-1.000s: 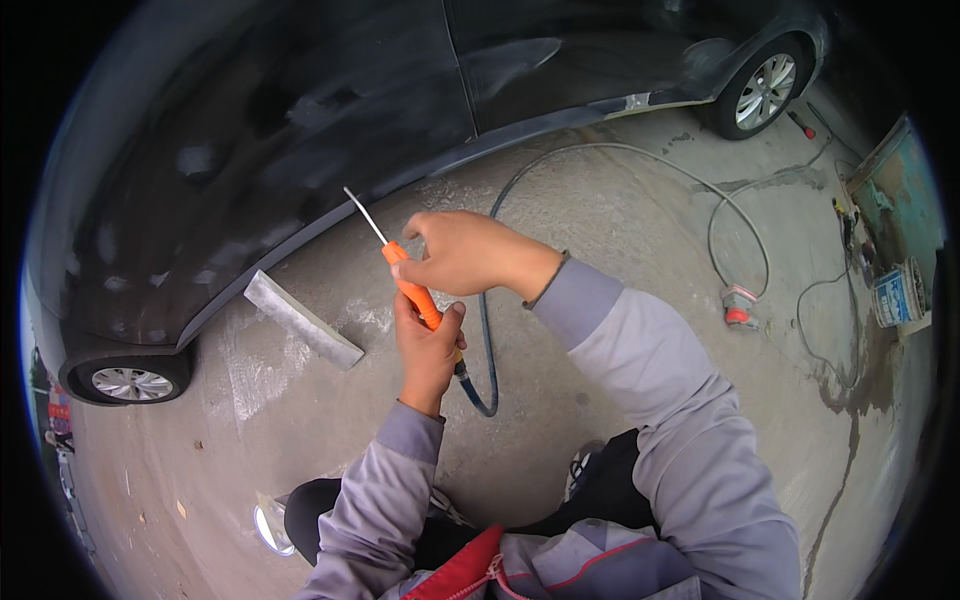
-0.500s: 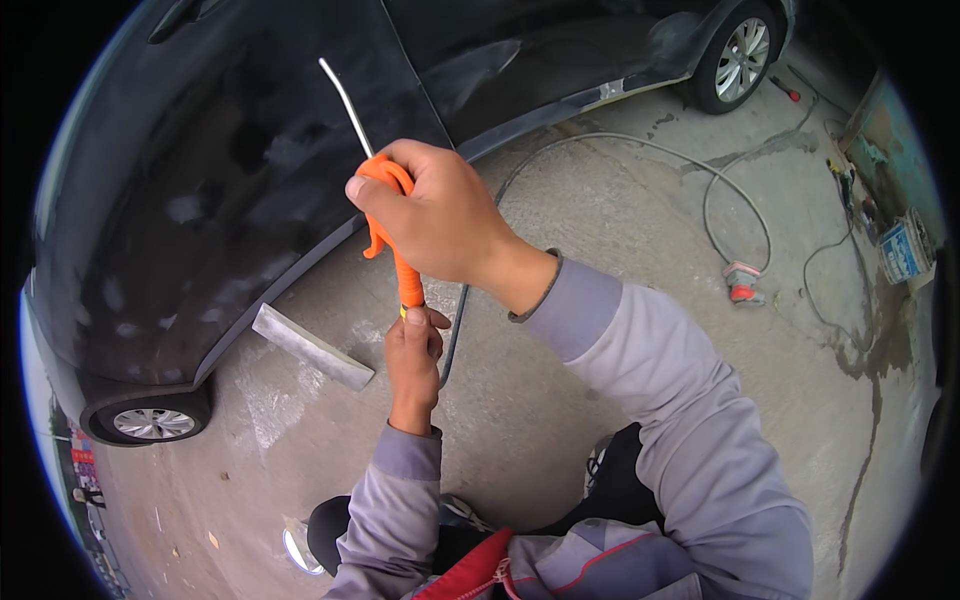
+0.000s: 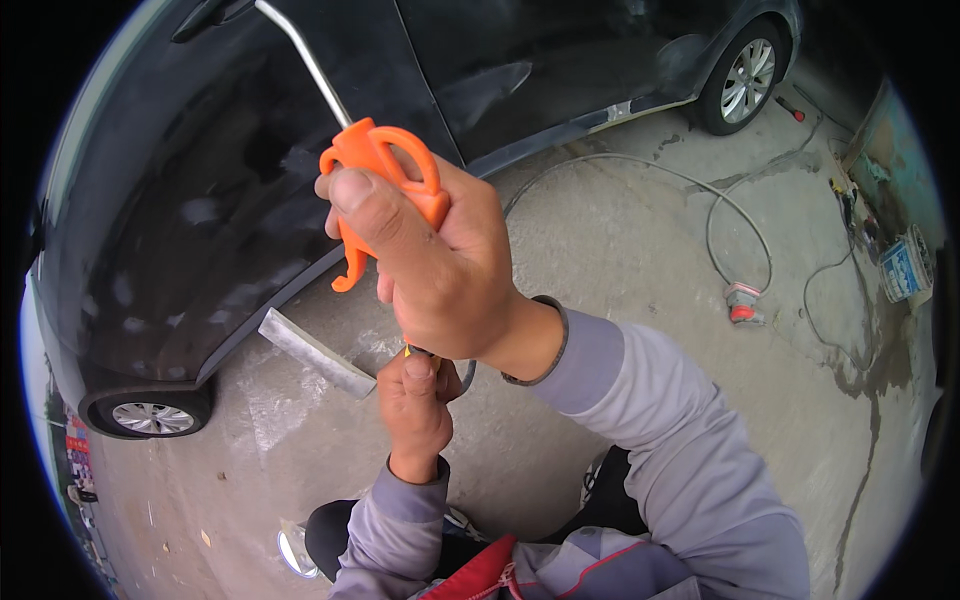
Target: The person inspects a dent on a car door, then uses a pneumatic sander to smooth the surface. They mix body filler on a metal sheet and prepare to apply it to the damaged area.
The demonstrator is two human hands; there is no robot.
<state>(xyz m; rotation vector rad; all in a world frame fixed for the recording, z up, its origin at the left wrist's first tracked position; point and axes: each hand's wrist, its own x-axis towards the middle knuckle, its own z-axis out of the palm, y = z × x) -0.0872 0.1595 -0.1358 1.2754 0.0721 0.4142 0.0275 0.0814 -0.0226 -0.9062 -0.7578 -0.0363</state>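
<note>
An orange air blow gun (image 3: 352,145) with a long, bent silver nozzle is in my right hand (image 3: 445,260), whose fingers wrap round its grip, thumb on top. The nozzle points up and away, in front of the car's dark, patchy door. My left hand (image 3: 415,410) is closed below the gun, around the hose coupling (image 3: 413,352) at its lower end, which is partly hidden by my fingers. The dark air hose (image 3: 468,374) curves away from there. A long pale sanding block (image 3: 310,347) lies on the ground beside the car's sill.
The black car (image 3: 200,200) spans the top and left, with wheels at both sides. A grey hose (image 3: 741,180) loops to a red-and-grey power tool (image 3: 744,302). A bucket (image 3: 900,265) stands by a weathered board (image 3: 865,150) at right. A small mirror (image 3: 297,550) lies near my knee.
My right hand has moved from the gun's front to round its grip. The gun has risen toward the camera, nozzle higher in view, with my left hand still at its base.
</note>
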